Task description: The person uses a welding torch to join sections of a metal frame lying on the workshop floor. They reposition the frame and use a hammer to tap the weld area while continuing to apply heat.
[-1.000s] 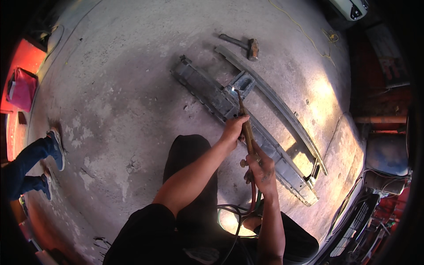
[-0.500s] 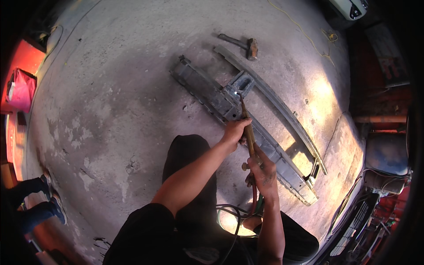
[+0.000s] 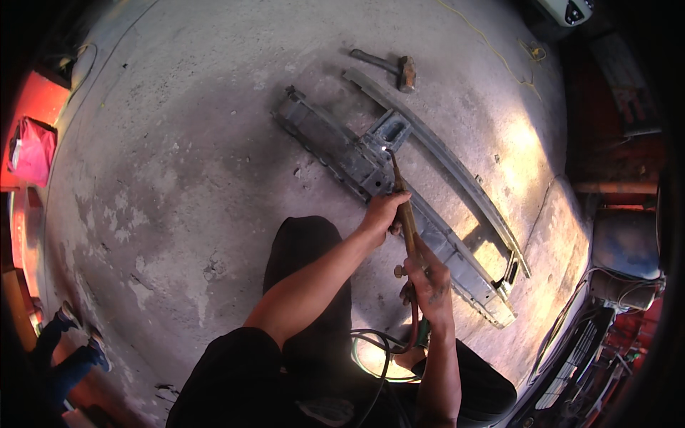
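Observation:
A long brass gas torch is held in both hands, its tip pointing at the middle bracket of a grey metal frame that lies on the concrete floor. My left hand grips the torch tube near its front. My right hand grips the rear handle by the valves. Red and green hoses loop back from the handle toward my body. A small bright spot shows at the torch tip.
A hammer lies on the floor beyond the frame. Another person's legs in blue trousers stand at the lower left. A red bag sits at the far left. Vehicle parts crowd the right side.
The other person's legs have moved down along the left edge. My hands and the torch have stayed almost in place over the frame.

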Demonstrator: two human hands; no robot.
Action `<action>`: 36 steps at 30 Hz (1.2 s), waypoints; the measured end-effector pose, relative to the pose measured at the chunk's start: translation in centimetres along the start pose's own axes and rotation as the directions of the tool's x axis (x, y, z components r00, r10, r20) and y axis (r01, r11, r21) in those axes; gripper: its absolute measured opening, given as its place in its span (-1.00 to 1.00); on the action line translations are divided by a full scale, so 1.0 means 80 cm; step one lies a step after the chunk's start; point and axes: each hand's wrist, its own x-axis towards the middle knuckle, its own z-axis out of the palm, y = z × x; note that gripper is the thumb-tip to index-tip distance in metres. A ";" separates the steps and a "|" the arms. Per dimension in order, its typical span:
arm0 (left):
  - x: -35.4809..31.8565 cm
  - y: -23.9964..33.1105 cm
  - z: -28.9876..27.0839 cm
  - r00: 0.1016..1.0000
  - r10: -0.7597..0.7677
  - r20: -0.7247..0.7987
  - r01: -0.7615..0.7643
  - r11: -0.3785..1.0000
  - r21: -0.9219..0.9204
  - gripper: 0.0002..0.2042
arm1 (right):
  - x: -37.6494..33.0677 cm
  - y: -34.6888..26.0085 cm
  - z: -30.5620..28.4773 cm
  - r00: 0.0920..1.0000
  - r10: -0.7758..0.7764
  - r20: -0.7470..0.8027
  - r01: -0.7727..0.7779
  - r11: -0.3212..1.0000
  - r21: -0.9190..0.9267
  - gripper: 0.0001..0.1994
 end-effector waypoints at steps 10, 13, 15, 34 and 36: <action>-0.009 0.000 0.004 0.999 -0.018 0.042 0.015 0.998 0.064 -0.73 | -0.013 0.005 -0.003 0.999 0.037 -0.025 -0.038 0.999 -0.038 -0.41; -0.006 -0.004 0.002 0.998 -0.012 0.062 0.008 0.997 0.076 -0.73 | -0.015 0.006 -0.003 0.999 0.041 -0.024 -0.042 0.999 -0.024 -0.41; -0.005 -0.005 0.001 0.999 -0.021 0.042 0.018 0.998 0.066 -0.73 | -0.013 0.008 -0.002 0.999 0.040 -0.016 -0.040 0.999 -0.011 -0.40; 0.006 0.019 -0.018 0.993 0.078 -0.084 -0.090 0.984 -0.154 -0.76 | 0.034 -0.006 0.017 0.997 0.003 0.081 -0.001 1.000 -0.017 -0.36; 0.007 0.019 -0.019 0.992 0.088 -0.085 -0.101 0.981 -0.163 -0.75 | 0.035 -0.005 0.018 0.997 0.017 0.073 -0.016 1.000 -0.013 -0.35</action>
